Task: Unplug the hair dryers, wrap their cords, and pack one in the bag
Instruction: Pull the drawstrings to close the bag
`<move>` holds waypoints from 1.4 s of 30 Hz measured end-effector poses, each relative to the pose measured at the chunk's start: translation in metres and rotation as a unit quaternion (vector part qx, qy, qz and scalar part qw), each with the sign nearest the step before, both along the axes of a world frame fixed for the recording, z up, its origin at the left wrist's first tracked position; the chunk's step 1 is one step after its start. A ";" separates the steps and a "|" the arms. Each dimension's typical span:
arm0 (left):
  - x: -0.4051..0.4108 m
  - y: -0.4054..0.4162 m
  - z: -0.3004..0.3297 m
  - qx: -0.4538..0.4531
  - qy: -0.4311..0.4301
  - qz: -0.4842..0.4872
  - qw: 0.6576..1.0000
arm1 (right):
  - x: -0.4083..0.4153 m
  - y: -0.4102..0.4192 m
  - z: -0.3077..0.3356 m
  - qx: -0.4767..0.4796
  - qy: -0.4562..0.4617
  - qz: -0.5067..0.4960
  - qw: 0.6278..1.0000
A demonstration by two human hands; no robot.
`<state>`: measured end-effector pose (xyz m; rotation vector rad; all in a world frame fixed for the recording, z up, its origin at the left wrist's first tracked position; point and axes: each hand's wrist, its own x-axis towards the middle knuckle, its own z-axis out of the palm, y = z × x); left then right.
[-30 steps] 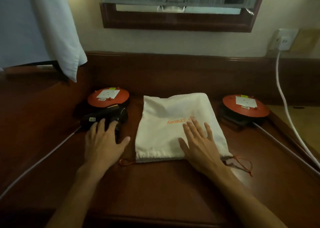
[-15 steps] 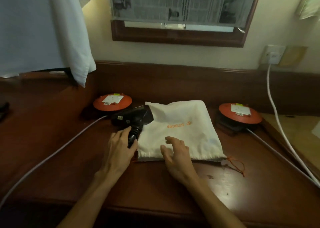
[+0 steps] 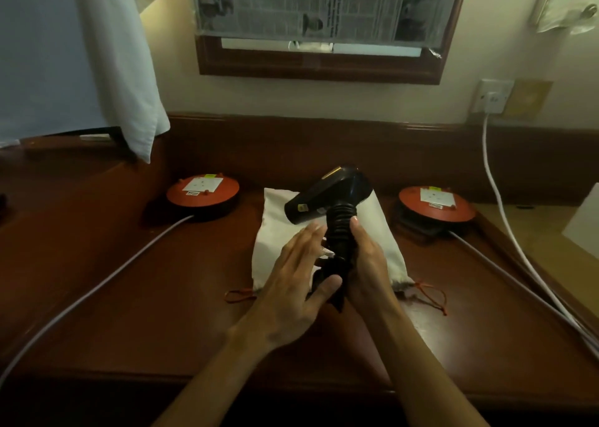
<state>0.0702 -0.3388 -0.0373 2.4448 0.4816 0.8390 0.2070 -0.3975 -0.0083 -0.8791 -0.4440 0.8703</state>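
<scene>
Head view
Hair dryer [image 3: 327,198]: black, lifted off the desk, handle down, barrel angled to the left
Right hand [image 3: 368,264]: wrapped around the ribbed handle, grasping the hair dryer
Left hand [image 3: 299,277]: fingers spread, thumb against the lower handle; not clenched
Bag [image 3: 275,232]: white cloth, flat on the desk [image 3: 162,313] directly beneath and behind the grip
Cord reels: one red reel left of the grip [image 3: 203,191], one right [image 3: 436,203], both well apart from it

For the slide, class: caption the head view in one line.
Both hands hold a black hair dryer by its handle above a white drawstring bag on a wooden desk.
</scene>
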 end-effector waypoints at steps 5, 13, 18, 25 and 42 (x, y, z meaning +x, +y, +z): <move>0.016 0.033 -0.016 0.088 0.114 0.065 0.987 | 0.031 -0.018 -0.004 -0.017 -0.084 -0.046 0.995; 0.036 0.074 -0.020 0.058 0.168 0.073 0.981 | 0.051 -0.047 -0.003 -0.026 -0.215 0.043 0.975; 0.039 0.100 -0.001 -0.055 0.080 0.074 0.993 | 0.054 -0.062 0.002 -0.027 -0.286 0.094 0.953; 0.039 0.120 0.037 -0.111 0.006 0.055 0.992 | 0.047 -0.073 0.006 -0.093 -0.429 0.119 0.891; 0.043 0.100 0.071 -0.061 -0.093 0.045 0.993 | 0.020 -0.034 -0.030 -0.314 -0.816 0.085 0.478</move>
